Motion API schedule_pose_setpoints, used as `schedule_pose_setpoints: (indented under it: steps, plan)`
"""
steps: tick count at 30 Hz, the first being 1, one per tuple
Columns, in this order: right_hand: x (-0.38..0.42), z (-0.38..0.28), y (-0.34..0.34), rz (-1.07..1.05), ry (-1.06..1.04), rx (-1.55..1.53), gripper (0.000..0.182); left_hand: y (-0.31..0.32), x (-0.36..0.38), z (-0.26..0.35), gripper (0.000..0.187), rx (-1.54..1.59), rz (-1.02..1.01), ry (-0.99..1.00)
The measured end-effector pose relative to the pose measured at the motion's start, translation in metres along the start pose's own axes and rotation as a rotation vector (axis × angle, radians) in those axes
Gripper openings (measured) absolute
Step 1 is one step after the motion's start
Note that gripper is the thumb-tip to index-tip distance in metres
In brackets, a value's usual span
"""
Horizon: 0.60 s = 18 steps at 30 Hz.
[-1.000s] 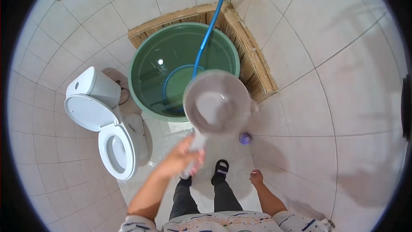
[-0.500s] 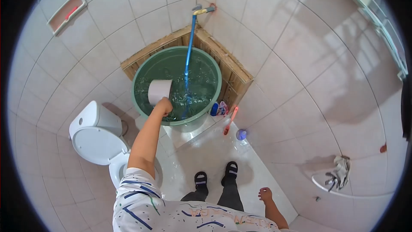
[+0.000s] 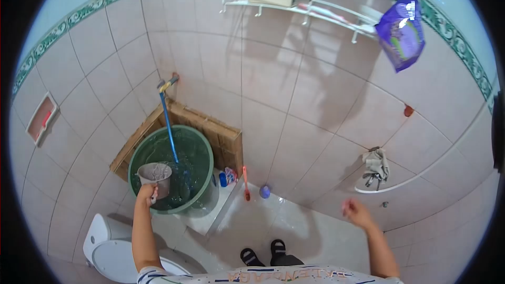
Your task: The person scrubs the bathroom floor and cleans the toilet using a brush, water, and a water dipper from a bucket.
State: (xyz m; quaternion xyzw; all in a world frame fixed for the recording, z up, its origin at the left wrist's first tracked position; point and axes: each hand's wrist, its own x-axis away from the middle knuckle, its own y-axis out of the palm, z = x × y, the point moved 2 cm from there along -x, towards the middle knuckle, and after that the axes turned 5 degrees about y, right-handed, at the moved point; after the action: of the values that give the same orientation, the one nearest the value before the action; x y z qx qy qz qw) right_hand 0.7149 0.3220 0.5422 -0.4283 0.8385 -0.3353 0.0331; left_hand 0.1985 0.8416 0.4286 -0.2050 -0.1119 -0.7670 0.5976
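Observation:
My left hand (image 3: 147, 194) is closed around the handle of a pale pinkish-grey dipper (image 3: 157, 178), which is upright over the left part of a big green tub (image 3: 210, 179) and seems to hold water. A blue hose (image 3: 169, 130) runs from a wall tap (image 3: 167, 84) down into the water of the tub. My right hand (image 3: 357, 212) is raised over the floor at the right, below a cloth on the wall. Its fingers are bent and blurred, and whether they are apart cannot be made out.
A white toilet (image 3: 113, 260) stands at lower left. Wooden boards (image 3: 226, 139) line the corner behind the tub. Near it are a red brush (image 3: 245, 181) and a purple item (image 3: 265, 192). A wire shelf (image 3: 326, 11), purple pouch (image 3: 401, 34) and grey cloth (image 3: 375, 164) are on the right wall.
The view has swung right and up, showing the shelf and pouch. The dipper, tilted low at the water before, is now upright and raised. My right hand has lifted outward.

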Motion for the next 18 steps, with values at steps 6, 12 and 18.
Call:
schedule_pose_setpoints:
  steps: [6, 12, 18]
  plan:
    - [0.031, -0.272, -0.167, 0.613, -0.769, -0.062, 0.013, 0.02, 0.086, 0.06, 0.018, 0.414, -0.175, 0.05]
    - [0.016, -0.47, -0.301, 0.907, -1.166, -0.064, 0.036, 0.061, 0.162, 0.096, 0.009, 0.524, -0.173, 0.068]
    - [-0.076, -0.582, -0.376, 1.141, -0.616, 0.838, 0.065, 0.118, 0.22, 0.089, 0.008, 0.444, -0.218, 0.118]
